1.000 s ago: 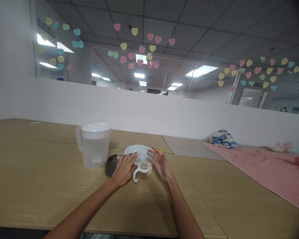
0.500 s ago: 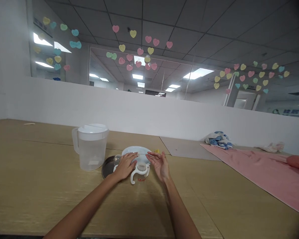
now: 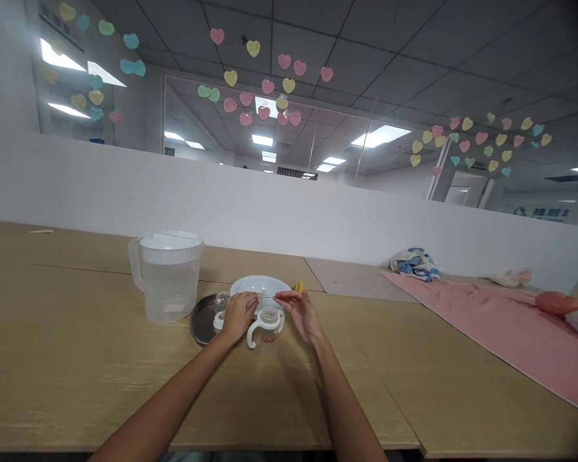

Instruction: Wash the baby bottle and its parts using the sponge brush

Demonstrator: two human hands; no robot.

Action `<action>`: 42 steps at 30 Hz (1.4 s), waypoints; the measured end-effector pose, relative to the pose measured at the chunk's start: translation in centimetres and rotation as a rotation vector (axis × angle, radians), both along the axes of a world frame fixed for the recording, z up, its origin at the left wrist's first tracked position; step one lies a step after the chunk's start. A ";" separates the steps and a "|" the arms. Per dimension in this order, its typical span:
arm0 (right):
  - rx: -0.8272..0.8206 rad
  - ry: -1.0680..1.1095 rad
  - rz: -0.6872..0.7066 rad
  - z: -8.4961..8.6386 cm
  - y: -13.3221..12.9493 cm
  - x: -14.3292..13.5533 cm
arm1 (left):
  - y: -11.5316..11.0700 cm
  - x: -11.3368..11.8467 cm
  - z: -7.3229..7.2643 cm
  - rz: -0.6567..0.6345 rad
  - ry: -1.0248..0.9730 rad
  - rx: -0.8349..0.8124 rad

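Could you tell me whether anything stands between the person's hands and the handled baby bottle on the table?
Nothing visible does: the left hand and right hand flank the bottle, fingers above it.

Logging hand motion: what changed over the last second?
Right hand went from open palm to a fingertip pinch, closing toward left hand above the handled bottle. What they pinch is too small to tell. Pitcher, plate, dark lid unmoved.

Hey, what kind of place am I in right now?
Probably an office: a long wooden desk against a low white partition, a tiled ceiling with panel lights, and glass walls dotted with paper hearts.
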State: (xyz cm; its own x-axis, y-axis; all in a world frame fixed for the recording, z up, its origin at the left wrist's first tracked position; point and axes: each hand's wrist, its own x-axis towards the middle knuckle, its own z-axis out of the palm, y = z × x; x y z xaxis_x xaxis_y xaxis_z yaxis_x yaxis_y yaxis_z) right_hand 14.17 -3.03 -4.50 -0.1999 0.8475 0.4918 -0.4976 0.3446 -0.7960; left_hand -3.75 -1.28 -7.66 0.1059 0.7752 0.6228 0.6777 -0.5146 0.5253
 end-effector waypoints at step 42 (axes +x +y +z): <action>-0.105 -0.143 0.041 -0.4 -0.1 -0.8 | -0.5 0.3 0.7 -0.042 -0.117 -0.110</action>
State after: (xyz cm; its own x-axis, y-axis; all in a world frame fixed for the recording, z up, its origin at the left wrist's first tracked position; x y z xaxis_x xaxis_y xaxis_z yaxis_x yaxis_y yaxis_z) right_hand 13.41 -3.14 -4.92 -0.2972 0.8822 0.3652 -0.3884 0.2377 -0.8903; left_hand -3.46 -1.83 -6.95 0.0711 0.8360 0.5441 0.5879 -0.4757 0.6542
